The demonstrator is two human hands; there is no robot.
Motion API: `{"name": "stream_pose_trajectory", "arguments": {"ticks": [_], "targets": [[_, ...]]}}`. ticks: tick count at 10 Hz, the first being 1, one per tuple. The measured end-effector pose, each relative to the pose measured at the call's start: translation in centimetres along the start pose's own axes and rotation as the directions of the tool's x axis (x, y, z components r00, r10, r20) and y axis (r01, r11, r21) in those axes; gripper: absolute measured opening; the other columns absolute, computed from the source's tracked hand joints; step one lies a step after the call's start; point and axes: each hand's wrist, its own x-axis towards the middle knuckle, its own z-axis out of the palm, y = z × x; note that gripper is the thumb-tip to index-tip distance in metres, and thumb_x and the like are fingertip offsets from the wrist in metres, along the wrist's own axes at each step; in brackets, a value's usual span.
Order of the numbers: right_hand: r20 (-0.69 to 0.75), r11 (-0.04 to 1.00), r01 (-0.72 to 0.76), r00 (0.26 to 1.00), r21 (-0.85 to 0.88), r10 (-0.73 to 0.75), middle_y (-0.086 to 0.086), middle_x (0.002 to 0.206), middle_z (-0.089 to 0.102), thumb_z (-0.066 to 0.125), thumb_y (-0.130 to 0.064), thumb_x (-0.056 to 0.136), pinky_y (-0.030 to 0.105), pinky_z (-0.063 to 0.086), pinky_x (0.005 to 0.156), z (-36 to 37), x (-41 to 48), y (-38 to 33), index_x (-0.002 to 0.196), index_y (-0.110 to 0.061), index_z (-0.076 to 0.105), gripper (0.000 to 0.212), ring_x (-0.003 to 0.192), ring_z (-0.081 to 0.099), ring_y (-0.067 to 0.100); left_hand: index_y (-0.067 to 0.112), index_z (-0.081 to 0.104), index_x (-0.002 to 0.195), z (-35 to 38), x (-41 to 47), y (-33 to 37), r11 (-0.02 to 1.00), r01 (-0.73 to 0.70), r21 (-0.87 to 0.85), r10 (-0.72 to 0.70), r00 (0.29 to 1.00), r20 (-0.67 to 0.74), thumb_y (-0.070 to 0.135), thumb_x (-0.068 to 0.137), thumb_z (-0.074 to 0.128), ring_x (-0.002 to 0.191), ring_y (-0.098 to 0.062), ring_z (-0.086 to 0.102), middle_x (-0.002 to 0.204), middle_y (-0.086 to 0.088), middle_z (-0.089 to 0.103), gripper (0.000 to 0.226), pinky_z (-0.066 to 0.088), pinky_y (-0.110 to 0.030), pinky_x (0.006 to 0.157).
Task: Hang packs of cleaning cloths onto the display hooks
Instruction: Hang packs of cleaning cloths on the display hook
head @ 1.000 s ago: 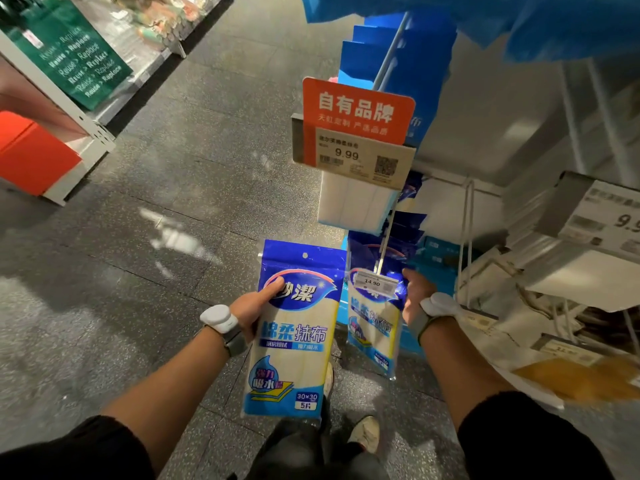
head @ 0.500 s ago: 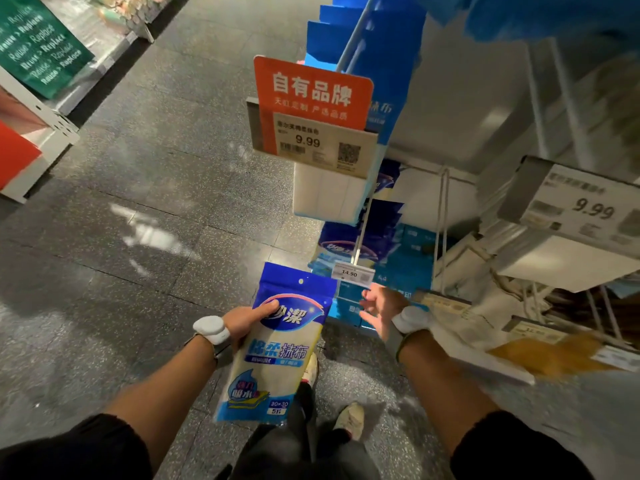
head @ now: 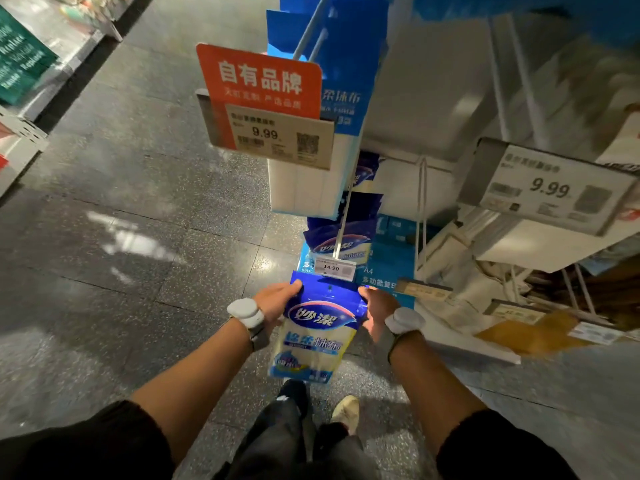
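Pack (head: 318,327) pinched at both top corners by left hand (head: 277,303) and right hand (head: 375,311); its hole (head: 329,289) should meet the hook (head: 343,223) squarely.

The brand "妙洁" is printed on the blue cloth pack (head: 317,318). "自有品牌" is written in white on an orange sign (head: 259,79). "9.99" is shown on the beige tag (head: 277,135) beneath and on a right-hand tag (head: 550,188); "14.90" on a small tag (head: 331,267).

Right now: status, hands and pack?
Left hand and right hand grip blue-and-white plastic cloth pack at top corners. Not yet hooked. White 14.90 price tag directly above.
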Motion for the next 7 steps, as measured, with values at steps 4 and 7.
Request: {"name": "stream_pose_trajectory", "arguments": {"ticks": [4,7], "targets": [[-0.092,0.986,0.162,0.982,-0.041,-0.165,0.025,0.132,0.062,0.054,-0.024,0.099,0.022,0.046,0.069,1.2,1.1,-5.2,0.120,-0.001,0.065,0.033,0.122,0.059,0.041,0.020,0.064,0.085,0.8,3.9,5.1,0.978,0.001,-0.211,-0.019,0.996,-0.083,0.027,0.090,0.062,0.076,-0.020,0.055,0.091,-0.006,0.068,0.009,0.038,-0.033,0.070],[-0.157,0.981,0.084,0.986,0.175,-0.057,0.026,0.140,0.054,0.043,-0.018,0.104,0.012,0.049,0.060,1.8,0.6,-7.3,0.136,0.004,0.052,0.039,0.089,0.065,0.027,0.018,0.065,0.098,1.2,5.3,6.3,0.998,-0.024,-0.055,0.017,0.993,-0.118,0.041,0.090,0.065,0.091,-0.025,0.060,0.102,-0.010,0.067,0.024,0.054,-0.048,0.091]]}}
